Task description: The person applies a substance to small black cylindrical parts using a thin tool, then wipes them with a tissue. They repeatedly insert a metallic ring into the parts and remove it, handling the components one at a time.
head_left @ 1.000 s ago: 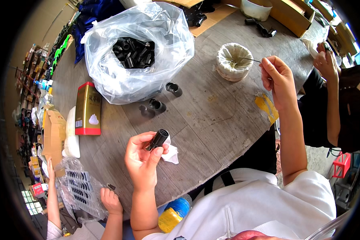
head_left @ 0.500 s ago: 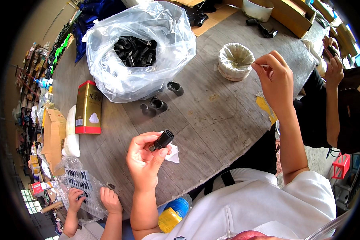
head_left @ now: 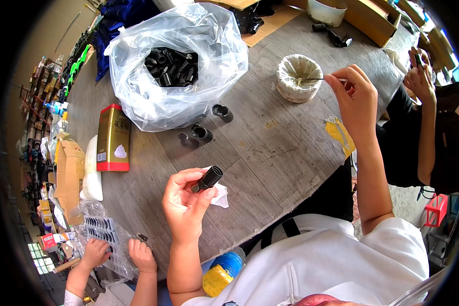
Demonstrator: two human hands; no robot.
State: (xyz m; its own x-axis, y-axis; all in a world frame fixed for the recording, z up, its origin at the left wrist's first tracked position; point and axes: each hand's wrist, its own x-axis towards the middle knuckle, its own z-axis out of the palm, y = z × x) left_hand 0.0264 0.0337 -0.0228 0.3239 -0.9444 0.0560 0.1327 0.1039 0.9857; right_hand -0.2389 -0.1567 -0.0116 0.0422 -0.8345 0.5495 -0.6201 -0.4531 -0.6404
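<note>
My left hand (head_left: 185, 204) is closed on a short black hollow cylinder (head_left: 209, 178), tilted with its open end up and to the right. A white tissue (head_left: 221, 197) pokes out beside that hand. Farther right, my right hand (head_left: 353, 104) pinches a thin dark stick (head_left: 314, 78). The stick points left across the rim of a round cup lined with whitish film (head_left: 298, 94), its tip over the yellowish inside. Two similar black cylinders, one nearer (head_left: 201, 133) and one farther (head_left: 223, 113), stand on the grey wood-look table (head_left: 265, 163).
A clear plastic bag (head_left: 214, 66) of black parts fills the far left. Near it stands a gold and red tin (head_left: 113, 137). Another person's hands (head_left: 144, 255) are at a tray (head_left: 107, 239) lower left; a co-worker's hands (head_left: 421, 81) are far right.
My right hand has drawn slightly right, away from the cup, and more of the stick shows. My left hand stays nearly still. The co-worker's hands at the right have shifted.
</note>
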